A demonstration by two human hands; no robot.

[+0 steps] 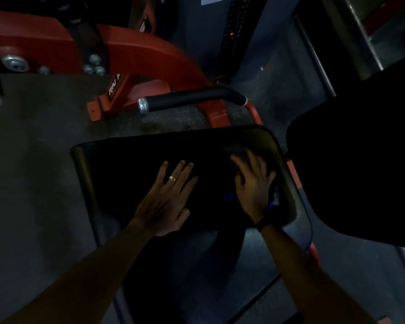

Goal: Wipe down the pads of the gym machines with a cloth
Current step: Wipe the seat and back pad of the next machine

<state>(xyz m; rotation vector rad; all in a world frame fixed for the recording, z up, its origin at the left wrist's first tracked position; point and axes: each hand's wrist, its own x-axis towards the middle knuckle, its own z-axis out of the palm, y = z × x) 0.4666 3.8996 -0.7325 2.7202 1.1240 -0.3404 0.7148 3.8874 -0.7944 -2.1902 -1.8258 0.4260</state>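
A black seat pad (126,164) of a red gym machine fills the middle of the view. My left hand (167,195) lies flat on the pad with straight, spread fingers and a gold ring. My right hand (253,181) presses a dark cloth (274,195) onto the right part of the pad; its fingers are spread and blurred. The cloth is mostly hidden under the hand, with a dark edge and a blue-white patch showing beside it. A second black pad (360,160), the backrest, stands at the right.
The red machine frame (138,50) curves across the top. A black handle grip (192,99) with a metal end cap sticks out just beyond the seat. A weight stack (234,26) stands at the back. Dark rubber floor (33,171) lies to the left.
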